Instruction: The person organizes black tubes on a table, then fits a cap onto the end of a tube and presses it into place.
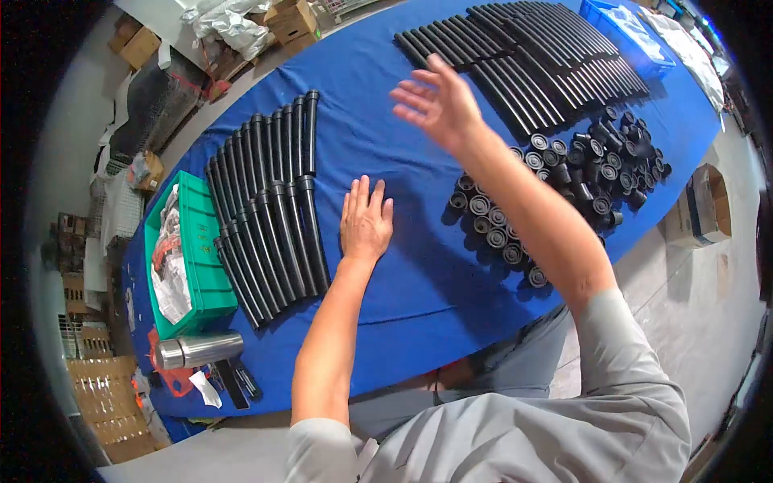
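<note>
Seemingly between pieces, I rest my empty left hand (pixel 366 227) flat, capped tubes (pixel 282 217) at its nine o'clock, and lift my empty right hand (pixel 443 106) open, where taking a bare tube (pixel 506 95), around its two o'clock, would need curled fingers.

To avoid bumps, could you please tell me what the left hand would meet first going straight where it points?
For the left hand, the way over the blue cloth looks free, perhaps passing near the far tubes.
</note>
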{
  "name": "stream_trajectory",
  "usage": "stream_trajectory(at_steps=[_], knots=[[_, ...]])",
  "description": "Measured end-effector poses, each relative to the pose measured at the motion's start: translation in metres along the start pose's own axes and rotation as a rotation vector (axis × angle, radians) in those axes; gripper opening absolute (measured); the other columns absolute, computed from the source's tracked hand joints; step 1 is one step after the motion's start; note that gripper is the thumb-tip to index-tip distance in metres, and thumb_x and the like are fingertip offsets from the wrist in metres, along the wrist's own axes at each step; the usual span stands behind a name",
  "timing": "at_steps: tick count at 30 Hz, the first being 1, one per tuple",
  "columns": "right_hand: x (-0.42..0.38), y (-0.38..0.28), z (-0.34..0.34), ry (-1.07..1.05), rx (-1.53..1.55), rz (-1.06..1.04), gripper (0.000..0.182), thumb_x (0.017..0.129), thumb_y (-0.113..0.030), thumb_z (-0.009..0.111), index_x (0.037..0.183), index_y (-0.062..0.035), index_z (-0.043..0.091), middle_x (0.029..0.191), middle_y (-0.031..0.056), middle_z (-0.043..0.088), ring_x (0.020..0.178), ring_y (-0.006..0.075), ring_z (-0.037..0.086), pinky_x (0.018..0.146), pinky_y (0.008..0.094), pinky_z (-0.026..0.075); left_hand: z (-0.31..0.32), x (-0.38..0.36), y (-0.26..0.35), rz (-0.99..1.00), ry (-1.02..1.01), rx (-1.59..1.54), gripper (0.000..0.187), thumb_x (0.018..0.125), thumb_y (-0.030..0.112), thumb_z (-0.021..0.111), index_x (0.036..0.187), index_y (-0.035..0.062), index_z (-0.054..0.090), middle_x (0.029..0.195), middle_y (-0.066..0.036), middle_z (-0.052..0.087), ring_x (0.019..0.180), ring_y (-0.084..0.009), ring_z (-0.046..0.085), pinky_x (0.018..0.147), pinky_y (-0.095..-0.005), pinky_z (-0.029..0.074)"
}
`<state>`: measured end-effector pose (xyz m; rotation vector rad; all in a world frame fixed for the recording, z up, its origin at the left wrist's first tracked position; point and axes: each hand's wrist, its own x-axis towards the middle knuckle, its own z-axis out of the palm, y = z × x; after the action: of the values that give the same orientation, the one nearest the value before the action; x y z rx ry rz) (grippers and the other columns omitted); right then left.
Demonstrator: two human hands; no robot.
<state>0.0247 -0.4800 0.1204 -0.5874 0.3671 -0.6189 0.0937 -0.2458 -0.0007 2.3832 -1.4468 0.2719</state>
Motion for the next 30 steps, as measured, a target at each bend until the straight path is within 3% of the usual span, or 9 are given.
stream_trajectory(at_steps=[4, 7, 18, 22, 30], knots=[[0.091, -0.015, -0.065, 0.360, 0.036, -0.096, 0.101, 0.090, -0.060, 0.070, 0.157, 0.0005, 0.025, 0.155, 0.0279, 0.036, 0.130, 0.0440, 0.053, 0.101, 0.0625, 0.048, -0.004, 0.000, 0.002, -0.005, 0.009, -0.030, 0.045, 0.102, 0.031, 0.057, 0.141, 0.0084, 0.060, 0.152, -0.024, 0.050, 0.142, -0.0413, 0.045, 0.120, -0.0512, 0.033], [0.112, -0.019, -0.087, 0.425, 0.049, -0.130, 0.103, 0.095, -0.062, 0.062, 0.163, -0.0039, 0.012, 0.165, 0.0237, 0.022, 0.143, 0.0449, 0.040, 0.111, 0.0653, 0.039, -0.007, 0.001, 0.003, 0.009, 0.006, -0.030, 0.046, 0.101, 0.030, 0.058, 0.141, 0.0084, 0.060, 0.151, -0.024, 0.050, 0.142, -0.0414, 0.045, 0.120, -0.0511, 0.033], [0.150, -0.009, -0.098, 0.396, 0.194, -0.169, 0.094, 0.100, -0.057, 0.057, 0.162, -0.0011, 0.014, 0.166, 0.0247, 0.021, 0.147, 0.0467, 0.034, 0.113, 0.0671, 0.037, -0.008, 0.002, 0.001, 0.001, -0.017, -0.047, 0.047, 0.100, 0.029, 0.060, 0.142, 0.0078, 0.059, 0.152, -0.024, 0.049, 0.143, -0.0425, 0.044, 0.119, -0.0530, 0.034], [0.155, -0.009, -0.098, 0.398, 0.215, -0.180, 0.092, 0.101, -0.054, 0.056, 0.162, -0.0010, 0.012, 0.167, 0.0235, 0.017, 0.150, 0.0470, 0.027, 0.115, 0.0675, 0.035, -0.010, 0.002, 0.004, 0.002, -0.024, -0.048, 0.047, 0.100, 0.029, 0.060, 0.141, 0.0064, 0.059, 0.152, -0.024, 0.049, 0.143, -0.0427, 0.044, 0.119, -0.0530, 0.034], [0.173, 0.000, -0.097, 0.384, 0.312, -0.239, 0.091, 0.103, -0.046, 0.058, 0.162, -0.0009, 0.007, 0.171, 0.0223, 0.003, 0.156, 0.0438, 0.009, 0.121, 0.0667, 0.021, -0.013, 0.002, 0.005, -0.001, -0.037, -0.062, 0.047, 0.100, 0.028, 0.059, 0.142, 0.0067, 0.059, 0.153, -0.025, 0.048, 0.144, -0.0433, 0.043, 0.119, -0.0532, 0.032]])
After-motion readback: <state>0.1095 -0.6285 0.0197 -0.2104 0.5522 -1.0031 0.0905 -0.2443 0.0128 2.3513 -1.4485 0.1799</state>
